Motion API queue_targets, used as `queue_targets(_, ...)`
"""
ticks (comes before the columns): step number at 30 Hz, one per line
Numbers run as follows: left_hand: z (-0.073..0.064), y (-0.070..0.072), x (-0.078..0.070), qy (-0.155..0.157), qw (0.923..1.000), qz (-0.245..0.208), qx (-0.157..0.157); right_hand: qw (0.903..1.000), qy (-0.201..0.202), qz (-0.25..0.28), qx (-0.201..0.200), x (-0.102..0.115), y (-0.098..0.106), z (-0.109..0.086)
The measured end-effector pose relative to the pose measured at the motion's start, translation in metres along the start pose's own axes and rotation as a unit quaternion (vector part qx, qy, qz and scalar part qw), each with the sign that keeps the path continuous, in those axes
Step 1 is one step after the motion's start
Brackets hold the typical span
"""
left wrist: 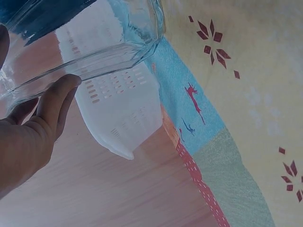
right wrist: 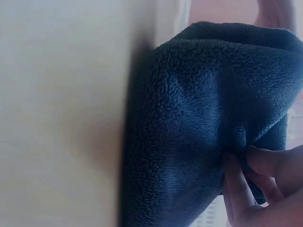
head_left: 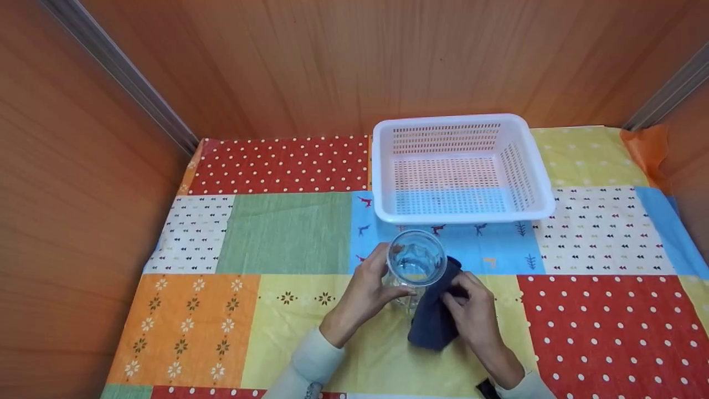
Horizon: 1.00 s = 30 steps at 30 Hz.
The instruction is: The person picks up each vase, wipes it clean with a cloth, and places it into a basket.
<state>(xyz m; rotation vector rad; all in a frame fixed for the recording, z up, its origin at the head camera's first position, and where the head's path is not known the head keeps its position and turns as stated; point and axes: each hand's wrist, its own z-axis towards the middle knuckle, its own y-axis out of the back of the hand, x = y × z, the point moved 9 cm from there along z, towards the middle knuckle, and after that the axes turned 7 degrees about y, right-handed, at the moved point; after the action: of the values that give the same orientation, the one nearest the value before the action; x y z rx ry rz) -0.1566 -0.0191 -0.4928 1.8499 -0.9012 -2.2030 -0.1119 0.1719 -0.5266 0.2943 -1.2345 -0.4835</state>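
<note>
A clear glass jar (head_left: 416, 258) stands in front of the person, its round mouth facing up in the head view. My left hand (head_left: 365, 285) grips the jar's left side, the thumb across its near face; in the left wrist view fingers (left wrist: 59, 97) press the glass wall (left wrist: 109, 59). A dark blue-grey fluffy cloth (head_left: 435, 318) hangs against the jar's right side. My right hand (head_left: 473, 310) pinches this cloth between thumb and fingers, as the right wrist view also shows on the plush fabric (right wrist: 189, 118). The jar's lower part is partly hidden by hand and cloth.
Behind the jar sits a white perforated plastic basket (head_left: 462, 217) with nothing in it. A patchwork tablecloth (head_left: 293, 233) covers the table. Wood-grain panels (head_left: 332, 66) rise at the back and both sides.
</note>
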Motion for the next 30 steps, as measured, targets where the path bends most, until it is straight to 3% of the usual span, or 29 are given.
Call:
queue_targets(13, 0.000, -0.001, 0.001, 0.002, 1.0000, -0.001, 0.002, 0.9972, -0.024, -0.052, 0.047, -0.021, -0.009, -0.001)
queue_targets(22, -0.001, 0.000, 0.001, 0.001, 0.9999, -0.012, -0.001, 0.9975, -0.014, -0.056, 0.041, -0.018, -0.008, -0.002)
queue_targets(30, -0.001, -0.001, 0.001, 0.006, 0.9999, -0.014, 0.004, 0.9999, -0.009, -0.006, 0.005, -0.001, -0.001, 0.000)
